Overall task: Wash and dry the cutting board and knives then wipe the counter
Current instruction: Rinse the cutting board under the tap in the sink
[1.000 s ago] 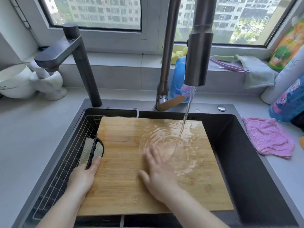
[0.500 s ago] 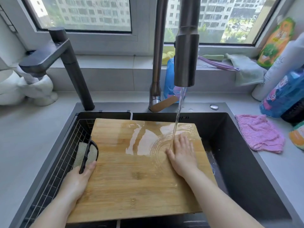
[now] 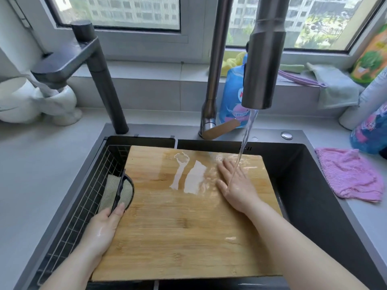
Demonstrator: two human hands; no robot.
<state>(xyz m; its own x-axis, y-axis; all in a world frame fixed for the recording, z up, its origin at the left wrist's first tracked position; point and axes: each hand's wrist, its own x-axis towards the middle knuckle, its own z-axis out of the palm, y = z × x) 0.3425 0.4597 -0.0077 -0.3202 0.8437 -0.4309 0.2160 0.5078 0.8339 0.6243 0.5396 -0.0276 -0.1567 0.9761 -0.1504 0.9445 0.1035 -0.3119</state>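
Over the sink (image 3: 310, 185), left hand (image 3: 102, 229) apparently clamps the wet cutting board (image 3: 178, 231), right fingers (image 3: 227, 169) flat; slick wood could slip.

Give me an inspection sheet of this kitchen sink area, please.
Surface: grey counter around a dark sink.
Job's things: wooden cutting board lies across the sink, wet at the far end; water stream from the tap lands on the right hand; knives, nothing seen.
Clutter: pink cloth on the counter at right; blue bottle behind the tap; wire basket in the sink.
Hands: left hand grips the board's left edge; right hand flat on the board.
Cables: nothing seen.
Surroundings: window with buildings outside.
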